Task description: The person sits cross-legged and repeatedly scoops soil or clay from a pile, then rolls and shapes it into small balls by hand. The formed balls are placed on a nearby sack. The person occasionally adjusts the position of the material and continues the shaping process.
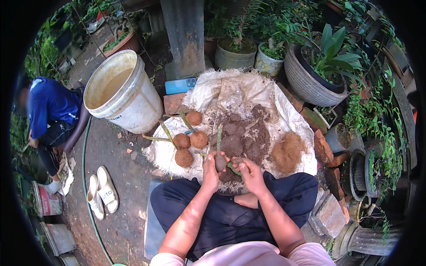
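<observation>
My left hand (210, 174) is closed round a ball of wet mud (220, 163), from which a green stem cutting (219, 136) stands upright. Close beside it, my right hand (251, 174) pinches a dark lump of mud (238, 160). Another green stem (234, 169) shows below, between my hands. Just beyond them a heap of dark mud (255, 144) lies on a white woven sack (213, 84). Several fibre-wrapped balls (183, 158) with green stems rest on the sack's left side. On its right is a pile of loose brown fibre (289, 153).
A large white bucket (148, 104) of murky water stands at the left, near a blue phone (175, 87) on a brick. Farther left sit slippers (108, 190), a green hose (84, 164) and a seated person (55, 104). Potted plants (306, 80) and bricks (323, 148) line the right.
</observation>
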A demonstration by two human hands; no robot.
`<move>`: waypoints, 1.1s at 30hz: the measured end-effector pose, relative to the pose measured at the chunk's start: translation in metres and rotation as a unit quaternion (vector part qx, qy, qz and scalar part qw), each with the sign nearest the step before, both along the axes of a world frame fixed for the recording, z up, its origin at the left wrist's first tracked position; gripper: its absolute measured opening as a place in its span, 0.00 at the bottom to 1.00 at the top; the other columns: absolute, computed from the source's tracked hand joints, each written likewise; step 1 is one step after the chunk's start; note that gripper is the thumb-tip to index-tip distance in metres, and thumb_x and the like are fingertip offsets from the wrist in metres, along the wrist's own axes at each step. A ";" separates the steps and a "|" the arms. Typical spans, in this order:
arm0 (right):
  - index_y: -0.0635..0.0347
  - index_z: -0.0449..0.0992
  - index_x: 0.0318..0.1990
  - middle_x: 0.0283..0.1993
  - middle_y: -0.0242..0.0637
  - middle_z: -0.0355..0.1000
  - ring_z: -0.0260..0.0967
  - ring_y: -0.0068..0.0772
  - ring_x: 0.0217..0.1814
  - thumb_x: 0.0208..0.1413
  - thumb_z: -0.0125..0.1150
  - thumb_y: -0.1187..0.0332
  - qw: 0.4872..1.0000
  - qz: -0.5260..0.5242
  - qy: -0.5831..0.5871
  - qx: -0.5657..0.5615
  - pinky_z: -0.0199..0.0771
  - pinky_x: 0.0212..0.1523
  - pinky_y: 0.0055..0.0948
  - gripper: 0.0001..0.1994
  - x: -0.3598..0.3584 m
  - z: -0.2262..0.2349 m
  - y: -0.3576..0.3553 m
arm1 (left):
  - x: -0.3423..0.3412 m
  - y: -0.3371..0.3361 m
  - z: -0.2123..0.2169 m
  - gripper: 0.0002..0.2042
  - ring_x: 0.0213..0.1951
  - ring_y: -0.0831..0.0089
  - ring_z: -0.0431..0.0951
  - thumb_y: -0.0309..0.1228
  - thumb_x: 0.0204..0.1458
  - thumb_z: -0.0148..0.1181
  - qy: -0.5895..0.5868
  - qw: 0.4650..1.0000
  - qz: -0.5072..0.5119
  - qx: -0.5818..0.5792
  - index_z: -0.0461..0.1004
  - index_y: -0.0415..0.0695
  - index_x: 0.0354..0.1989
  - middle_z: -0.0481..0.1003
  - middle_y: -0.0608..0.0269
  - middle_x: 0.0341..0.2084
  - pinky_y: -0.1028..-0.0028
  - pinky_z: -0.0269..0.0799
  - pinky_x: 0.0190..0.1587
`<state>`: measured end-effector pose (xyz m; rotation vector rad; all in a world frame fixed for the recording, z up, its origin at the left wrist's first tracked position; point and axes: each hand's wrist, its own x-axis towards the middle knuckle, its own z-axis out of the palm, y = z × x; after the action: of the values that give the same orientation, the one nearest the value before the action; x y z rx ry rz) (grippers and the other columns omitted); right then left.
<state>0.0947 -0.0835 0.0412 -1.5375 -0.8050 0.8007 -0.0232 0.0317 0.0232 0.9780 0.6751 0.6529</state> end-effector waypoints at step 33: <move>0.46 0.65 0.69 0.68 0.51 0.60 0.56 0.58 0.69 0.64 0.55 0.59 0.906 0.034 -0.413 -0.083 0.56 0.69 0.50 0.26 -0.027 0.054 -0.011 | -0.006 -0.012 -0.016 0.20 0.57 0.65 0.74 0.33 0.67 0.49 -0.003 0.971 -0.064 0.229 0.65 0.34 0.63 0.73 0.52 0.57 0.69 0.67 0.60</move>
<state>0.0680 -0.0942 0.0949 -2.0358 -1.4338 0.2285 -0.0287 0.0195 0.0068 1.4332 0.4576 0.7123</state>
